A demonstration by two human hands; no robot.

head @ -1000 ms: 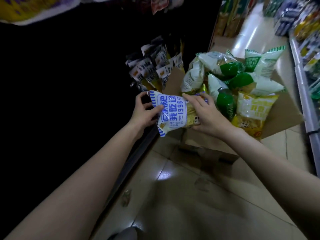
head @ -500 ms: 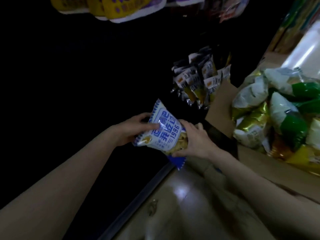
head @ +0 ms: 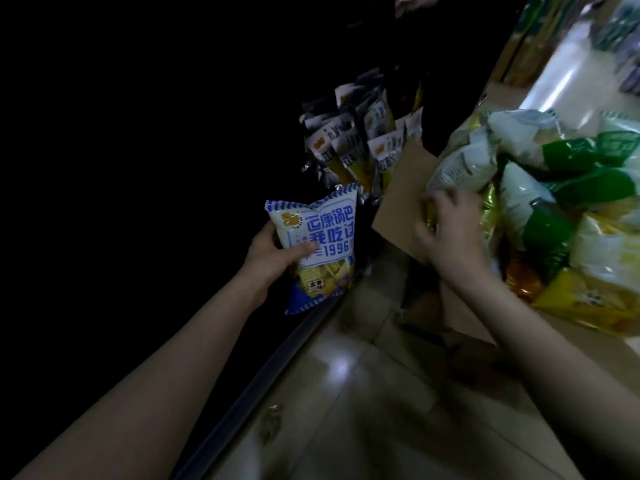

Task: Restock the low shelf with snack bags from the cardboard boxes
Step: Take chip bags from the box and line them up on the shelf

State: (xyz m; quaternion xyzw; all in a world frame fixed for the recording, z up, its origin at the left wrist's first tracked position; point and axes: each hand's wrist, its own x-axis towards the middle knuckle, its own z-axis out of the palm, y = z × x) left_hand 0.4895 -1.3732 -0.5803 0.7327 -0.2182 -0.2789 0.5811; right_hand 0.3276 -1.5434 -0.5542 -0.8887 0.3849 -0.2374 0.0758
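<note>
A second earlier both our hands had shared the blue-and-white snack bag [head: 317,244]; now our left hand [head: 273,259] alone pinched it, thumb across the front, upright just beside the dark low shelf [head: 173,209]; our right hand [head: 450,233] had gone back to the cardboard box [head: 403,206], its grip spread over the gold-and-white bags [head: 460,168], closing on none that we could tell; we judged one bag ready to shelve and another being fetched. The bag read "1996" under large blue Chinese characters; the black-and-white packets [head: 356,143] further along the shelf bore print too blurred to read.
</note>
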